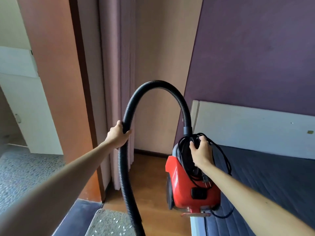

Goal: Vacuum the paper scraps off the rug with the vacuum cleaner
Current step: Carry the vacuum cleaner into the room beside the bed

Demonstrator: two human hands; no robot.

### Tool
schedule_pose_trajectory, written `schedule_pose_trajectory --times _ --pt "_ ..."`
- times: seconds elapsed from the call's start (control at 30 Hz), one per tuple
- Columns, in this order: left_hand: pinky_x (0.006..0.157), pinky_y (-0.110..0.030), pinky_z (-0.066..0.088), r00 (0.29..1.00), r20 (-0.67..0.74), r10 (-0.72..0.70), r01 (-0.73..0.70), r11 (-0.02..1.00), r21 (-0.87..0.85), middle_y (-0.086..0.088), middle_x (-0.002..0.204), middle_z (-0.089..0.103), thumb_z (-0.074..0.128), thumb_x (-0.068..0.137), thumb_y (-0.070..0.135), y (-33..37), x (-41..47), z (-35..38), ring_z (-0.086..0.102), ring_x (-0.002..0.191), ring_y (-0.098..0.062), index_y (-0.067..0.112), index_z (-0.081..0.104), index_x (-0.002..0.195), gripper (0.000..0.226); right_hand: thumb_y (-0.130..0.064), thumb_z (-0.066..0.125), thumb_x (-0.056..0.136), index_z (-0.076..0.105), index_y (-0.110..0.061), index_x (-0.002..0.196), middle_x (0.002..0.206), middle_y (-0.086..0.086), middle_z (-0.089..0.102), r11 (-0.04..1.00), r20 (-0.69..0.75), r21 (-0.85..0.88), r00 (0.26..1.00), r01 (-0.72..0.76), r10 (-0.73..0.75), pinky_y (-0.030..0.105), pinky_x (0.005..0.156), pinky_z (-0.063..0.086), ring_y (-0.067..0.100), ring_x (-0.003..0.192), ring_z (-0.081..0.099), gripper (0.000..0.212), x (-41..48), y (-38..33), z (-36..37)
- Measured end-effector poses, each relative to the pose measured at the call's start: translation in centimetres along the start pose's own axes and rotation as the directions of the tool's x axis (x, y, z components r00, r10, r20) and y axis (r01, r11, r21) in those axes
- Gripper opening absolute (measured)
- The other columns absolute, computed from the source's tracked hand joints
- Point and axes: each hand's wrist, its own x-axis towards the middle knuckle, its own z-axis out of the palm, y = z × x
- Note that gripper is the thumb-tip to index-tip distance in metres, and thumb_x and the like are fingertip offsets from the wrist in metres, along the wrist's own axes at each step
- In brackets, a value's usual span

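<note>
- Vacuum cleaner [185, 189], a red canister, hangs tilted in the air above the wooden floor [150, 181], just beside the near left corner of the bed [276, 171].
- Right hand [202, 150] is closed around the top of the canister and the bundle of black power cord [219, 155] coiled there; loops of cord droop down the red body and over the bed's edge.
- Black ribbed hose [158, 83] rises from the top of the canister, arches over and runs down to the bottom edge of the view.
- Left hand [117, 135] is wrapped around the hose on the descending side of the arch, arm stretched out.
- Rug [109, 222], grey with a dark border, lies on the floor at the lower left, below the hose; small white paper scraps [113, 220] are scattered over it.
- Pinkish curtain [115, 82] hangs behind the hose, next to a purple wall [255, 48].
</note>
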Motion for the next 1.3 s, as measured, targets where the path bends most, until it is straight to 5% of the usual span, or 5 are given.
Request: schedule_pose_trajectory --times 0.43,0.67,0.87,1.0,1.3 --pt "0.073 -0.049 0.059 0.998 0.001 -0.056 0.056 0.998 0.026 -0.015 0.096 0.06 0.055 0.096 0.039 1.3 16.6 8.1 0.063 0.083 -0.037 0.011 0.038 0.108 0.034 -0.03 0.058 0.094 0.047 -0.015 0.104 0.099 0.015 0.064 0.998 0.08 0.063 0.997 -0.016 0.011 0.054 0.069 0.058 0.033 0.075 0.065 0.021 17.2 3.2 8.8" --pt "0.062 -0.045 0.058 0.976 -0.053 -0.21 0.21 0.978 0.0 -0.012 0.09 0.056 0.055 0.096 0.037 0.6 24.8 14.2 0.061 0.073 -0.033 0.011 0.036 0.105 0.033 -0.028 0.057 0.096 0.049 -0.009 0.111 0.092 0.002 0.056 0.991 0.225 0.082 0.967 0.104 -0.121 0.027 0.05 0.046 0.022 0.067 0.059 0.025 28.2 6.4 16.1" --pt "0.076 -0.051 0.058 0.891 -0.11 -0.44 0.438 0.898 -0.045 -0.021 0.104 0.056 0.055 0.096 0.036 -1.1 29.6 19.8 0.062 0.092 -0.043 0.007 0.034 0.112 0.04 -0.027 0.059 0.095 0.052 -0.01 0.113 0.096 0.004 0.065 0.97 0.385 0.128 0.891 0.205 -0.239 0.03 0.068 0.05 0.023 0.082 0.064 0.027 35.7 9.3 22.8" --pt "0.058 -0.044 0.054 0.826 -0.12 -0.551 0.543 0.835 -0.093 -0.018 0.104 0.052 0.056 0.098 0.034 -2.9 30.3 22.2 0.059 0.088 -0.039 0.007 0.034 0.11 0.036 -0.031 0.058 0.094 0.051 -0.013 0.113 0.093 0.007 0.069 0.96 0.476 0.116 0.834 0.253 -0.278 0.033 0.068 0.05 0.028 0.084 0.067 0.027 38.3 10.9 26.7" --pt "0.06 -0.052 0.061 0.732 -0.073 -0.677 0.657 0.731 -0.186 -0.013 0.097 0.058 0.062 0.094 0.034 -8.7 30.1 28.0 0.067 0.08 -0.037 0.008 0.04 0.108 0.037 -0.027 0.058 0.094 0.052 -0.008 0.117 0.097 0.012 0.069 0.962 0.591 0.122 0.761 0.244 -0.268 0.03 0.071 0.045 0.032 0.088 0.066 0.03 39.1 14.6 35.2"
